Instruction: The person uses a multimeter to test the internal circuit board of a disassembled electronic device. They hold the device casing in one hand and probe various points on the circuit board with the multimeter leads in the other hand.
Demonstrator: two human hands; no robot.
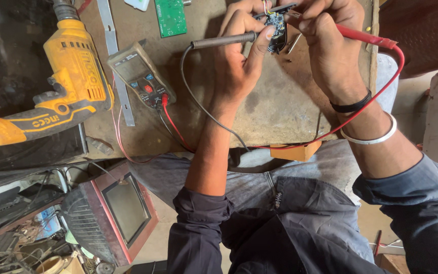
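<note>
My left hand (239, 61) grips a black multimeter probe (224, 40) and steadies a small black circuit board (277, 26) with its fingertips near the top of the brown worktable (280, 106). My right hand (330, 40) holds the red probe (366, 38) with its tip at the same board. Red and black leads run back to a grey multimeter (140, 76) lying left of my left hand.
A yellow power drill (62, 81) rests at the left. A green circuit board (171, 18) and a metal ruler (115, 56) lie at the table's far side. An old small monitor (112, 213) and cluttered parts sit on the floor lower left.
</note>
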